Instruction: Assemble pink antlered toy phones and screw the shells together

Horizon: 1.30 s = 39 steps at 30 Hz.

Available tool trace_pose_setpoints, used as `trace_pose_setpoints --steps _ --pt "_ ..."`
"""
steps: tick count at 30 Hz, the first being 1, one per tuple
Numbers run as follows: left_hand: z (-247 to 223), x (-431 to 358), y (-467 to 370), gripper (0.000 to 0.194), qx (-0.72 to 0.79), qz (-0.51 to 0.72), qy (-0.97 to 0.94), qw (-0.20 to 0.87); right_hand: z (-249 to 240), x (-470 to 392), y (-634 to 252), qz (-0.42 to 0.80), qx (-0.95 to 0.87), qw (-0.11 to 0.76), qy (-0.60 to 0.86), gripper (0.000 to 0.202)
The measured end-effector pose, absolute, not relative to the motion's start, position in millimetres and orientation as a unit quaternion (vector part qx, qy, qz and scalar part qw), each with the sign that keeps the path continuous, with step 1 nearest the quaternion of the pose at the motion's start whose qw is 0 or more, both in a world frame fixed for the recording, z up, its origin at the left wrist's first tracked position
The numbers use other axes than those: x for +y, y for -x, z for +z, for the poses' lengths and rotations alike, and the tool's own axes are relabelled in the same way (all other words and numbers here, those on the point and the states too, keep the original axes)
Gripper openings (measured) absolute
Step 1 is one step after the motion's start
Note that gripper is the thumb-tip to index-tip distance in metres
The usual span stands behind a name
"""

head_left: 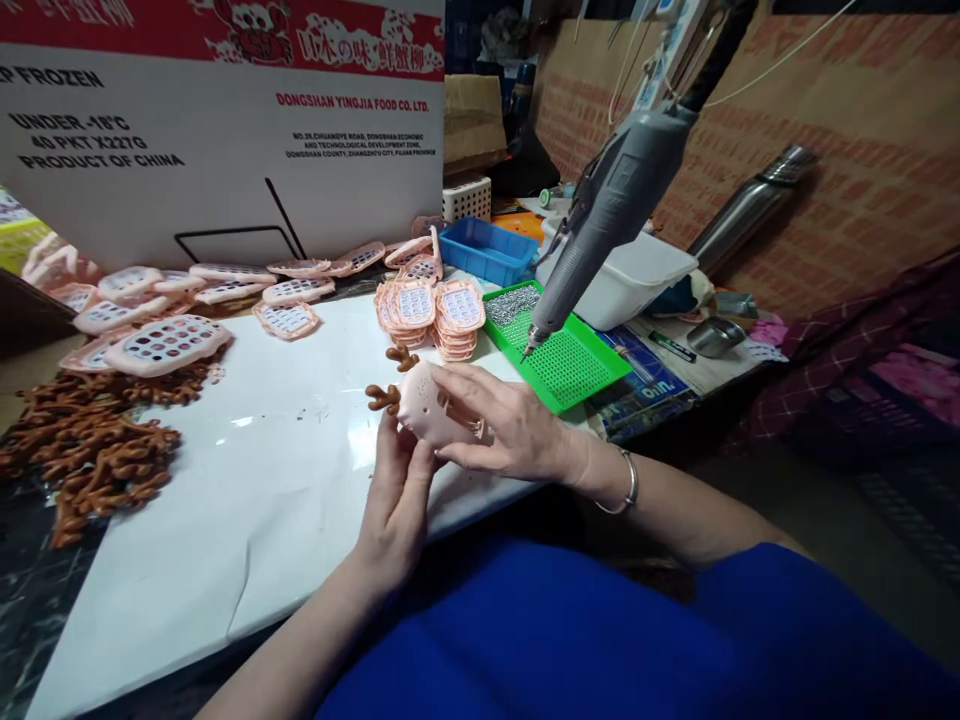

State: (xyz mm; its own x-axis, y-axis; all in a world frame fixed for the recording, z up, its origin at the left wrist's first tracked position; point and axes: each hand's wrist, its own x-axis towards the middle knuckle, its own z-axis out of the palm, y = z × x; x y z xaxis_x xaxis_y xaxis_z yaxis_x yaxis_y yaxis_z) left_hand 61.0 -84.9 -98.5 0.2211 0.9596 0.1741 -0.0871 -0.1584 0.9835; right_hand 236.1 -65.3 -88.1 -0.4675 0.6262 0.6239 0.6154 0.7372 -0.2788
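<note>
A pale pink plastic shell with two brown antlers on its left end is held between both hands above the white work surface. My left hand grips its lower left edge, thumb and fingers closed round it near the antlers. From the right, my right hand holds the shell, fingers over the top and thumb along the lower side. A grey electric screwdriver hangs just behind, its tip over a green tray with small metal screws. Stacks of pink patterned panels stand behind the shell.
Brown antler pieces are heaped at the left, beside loose pink panels. A large printed carton stands behind. A blue basket, white tub, metal cup and steel flask are at the back right.
</note>
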Motion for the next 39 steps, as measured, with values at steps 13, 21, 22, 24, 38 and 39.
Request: trace_pose_setpoints --steps 13,21,22,24,38,39 --pt "-117 -90 -41 0.031 0.386 0.48 -0.752 0.232 -80 -63 -235 0.393 -0.715 0.456 0.355 0.034" --pt "-102 -90 -43 0.025 0.395 0.493 -0.713 0.304 -68 -58 -233 0.573 -0.589 0.457 0.34 0.021" --pt "-102 -90 -42 0.025 0.4 0.492 -0.704 0.32 -66 -58 -234 0.579 -0.589 0.449 0.341 0.021" --pt "-101 -92 -39 0.027 0.414 0.477 -0.702 0.33 -63 -56 -237 0.588 -0.596 0.426 0.343 0.022" --pt "-98 -94 -38 0.036 0.505 0.501 -0.59 0.383 -71 -62 -244 0.468 -0.694 0.428 0.341 0.017" --pt "-98 -94 -39 0.037 0.51 0.502 -0.591 0.373 -71 -62 -245 0.459 -0.697 0.432 0.34 0.017"
